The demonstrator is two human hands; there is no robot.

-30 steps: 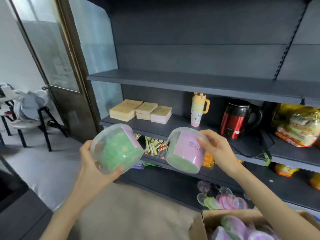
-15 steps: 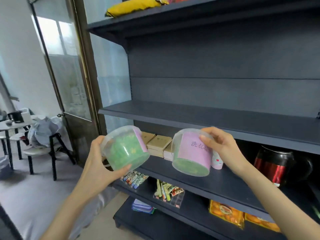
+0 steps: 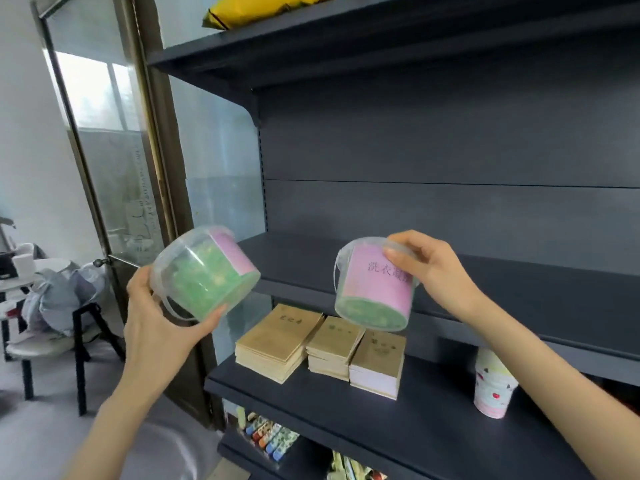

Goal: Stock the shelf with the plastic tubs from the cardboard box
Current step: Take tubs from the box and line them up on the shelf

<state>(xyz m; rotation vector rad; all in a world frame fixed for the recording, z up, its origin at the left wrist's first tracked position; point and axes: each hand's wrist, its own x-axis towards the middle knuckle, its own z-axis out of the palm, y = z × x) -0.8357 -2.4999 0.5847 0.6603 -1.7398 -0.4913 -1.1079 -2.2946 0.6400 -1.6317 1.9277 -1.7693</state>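
My left hand (image 3: 157, 327) grips a clear plastic tub (image 3: 202, 271) with green contents and a pink label, tilted on its side, left of the dark grey shelf unit. My right hand (image 3: 433, 268) holds a second tub (image 3: 375, 285) by its rim, pink label facing me, tilted, just in front of the bare middle shelf (image 3: 485, 271). Both tubs are in the air, apart from the shelf. The cardboard box is out of view.
Three stacks of tan booklets (image 3: 322, 344) and a patterned cup (image 3: 493, 389) stand on the shelf below. A yellow bag (image 3: 263, 8) lies on the top shelf. Small packets (image 3: 270, 434) sit lower down. A glass door (image 3: 104, 161) and a stool with clothes (image 3: 59, 306) are on the left.
My view has tilted upward, dropping the box and kettle out of sight. Both hands have raised their tubs up to the level of the middle shelf.
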